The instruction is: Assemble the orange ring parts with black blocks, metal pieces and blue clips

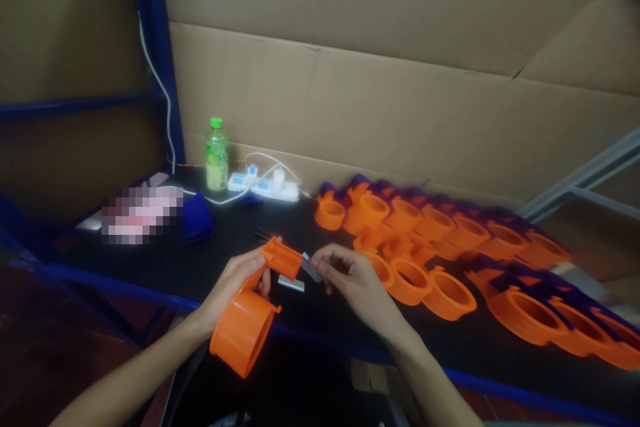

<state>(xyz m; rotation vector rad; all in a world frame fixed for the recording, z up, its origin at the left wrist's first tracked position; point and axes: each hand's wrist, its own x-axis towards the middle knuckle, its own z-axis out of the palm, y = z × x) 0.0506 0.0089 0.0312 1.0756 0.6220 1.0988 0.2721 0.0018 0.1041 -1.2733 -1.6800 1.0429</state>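
Note:
My left hand (231,283) grips an orange round plastic housing (246,328) with a short rectangular spout (283,258) sticking up from it. My right hand (350,280) pinches a small grey metal piece (311,268) right at the mouth of that spout. A second flat grey piece (291,284) lies just below it on the black tabletop (320,320). Both hands hover over the table's near edge.
Several more orange housings (440,247) with dark blue parts lie in rows across the right half of the table. At the back left stand a green-capped bottle (217,155) and a white power strip (265,185) with cables. Cardboard walls the back; a blue frame post stands left.

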